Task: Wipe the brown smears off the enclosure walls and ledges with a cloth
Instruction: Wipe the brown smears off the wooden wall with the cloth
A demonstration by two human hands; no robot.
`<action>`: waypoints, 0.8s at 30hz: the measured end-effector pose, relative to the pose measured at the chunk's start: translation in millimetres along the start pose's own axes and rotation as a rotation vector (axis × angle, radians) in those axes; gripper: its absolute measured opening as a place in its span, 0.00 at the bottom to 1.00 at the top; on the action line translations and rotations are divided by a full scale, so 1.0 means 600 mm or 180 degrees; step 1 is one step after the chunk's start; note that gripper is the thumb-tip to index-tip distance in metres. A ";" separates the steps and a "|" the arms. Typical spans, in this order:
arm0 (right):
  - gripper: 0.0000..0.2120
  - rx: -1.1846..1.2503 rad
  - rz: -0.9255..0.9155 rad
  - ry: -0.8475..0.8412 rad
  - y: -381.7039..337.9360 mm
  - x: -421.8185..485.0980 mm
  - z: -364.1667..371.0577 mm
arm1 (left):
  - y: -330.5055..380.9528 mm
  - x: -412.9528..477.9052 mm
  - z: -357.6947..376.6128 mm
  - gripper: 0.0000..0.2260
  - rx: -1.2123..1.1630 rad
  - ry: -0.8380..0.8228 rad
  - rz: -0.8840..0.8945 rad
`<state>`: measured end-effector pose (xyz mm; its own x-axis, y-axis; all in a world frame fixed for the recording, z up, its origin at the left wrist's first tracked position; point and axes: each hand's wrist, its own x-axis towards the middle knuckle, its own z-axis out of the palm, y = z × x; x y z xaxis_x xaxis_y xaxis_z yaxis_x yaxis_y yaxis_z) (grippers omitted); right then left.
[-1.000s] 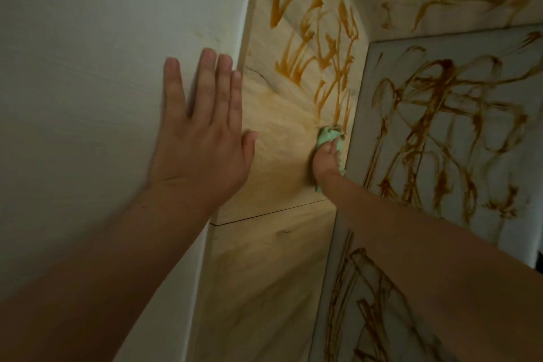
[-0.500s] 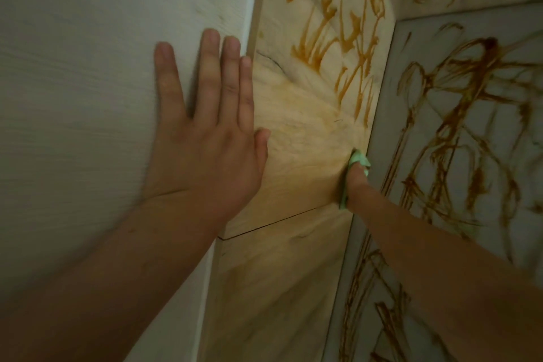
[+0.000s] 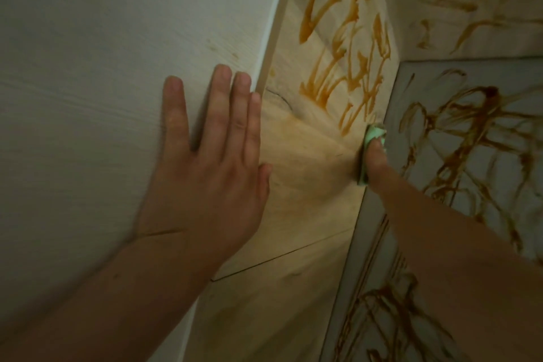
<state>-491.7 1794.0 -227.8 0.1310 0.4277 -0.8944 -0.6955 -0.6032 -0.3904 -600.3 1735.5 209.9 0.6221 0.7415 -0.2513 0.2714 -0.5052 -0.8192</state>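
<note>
"Where's the cloth?"

"The green cloth (image 3: 372,134) is under my right hand (image 3: 375,163). It's pressed against the wooden side wall (image 3: 308,185), at the corner where that wall meets the grey panel (image 3: 482,173) on the right. A bit of it sticks out past my fingertips, and another bit shows below the heel of the hand."

"Are you gripping it or just pushing flat?"

"I see that hand edge-on, so I cannot tell whether the fingers curl round it. The cloth sits between the hand and the wood."

"And the other hand?"

"My left hand (image 3: 205,161) lies flat and holds nothing, fingers straight and a little spread. It's on the pale outer panel (image 3: 88,67), left and nearer to me. The fingertips come close to the panel's edge, and the thumb juts out in front of the wood."

"How does the wood look?"

"Brown smears (image 3: 346,47) streak it just beyond the cloth, on the far part. Between my hands there's only a faint yellowish haze. The grey panel carries dark scrawls (image 3: 470,123), and the back wall (image 3: 499,38) at the far right is streaked too."
</note>
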 end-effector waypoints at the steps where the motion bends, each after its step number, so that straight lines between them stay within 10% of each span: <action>1: 0.47 -0.0069 0.0127 -0.0008 0.015 0.028 -0.004 | 0.000 -0.001 0.004 0.34 -0.0020 0.0028 0.0002; 7: 0.43 0.0053 0.0393 0.0140 -0.049 -0.092 0.033 | -0.003 -0.002 0.000 0.34 -0.0026 0.0069 -0.0021; 18: 0.29 -0.0925 -0.3222 -0.0507 -0.142 -0.449 0.105 | -0.001 0.003 -0.005 0.34 0.0018 0.0168 -0.0059; 24: 0.27 -0.0372 -0.0800 -0.0200 -0.178 -0.323 0.083 | -0.001 0.004 -0.004 0.34 -0.0023 0.0207 -0.0092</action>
<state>-477.7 1809.0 -1.9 0.2425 0.6122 -0.7526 -0.5600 -0.5451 -0.6239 -597.1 1736.6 210.9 0.6601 0.7259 -0.1933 0.2951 -0.4873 -0.8219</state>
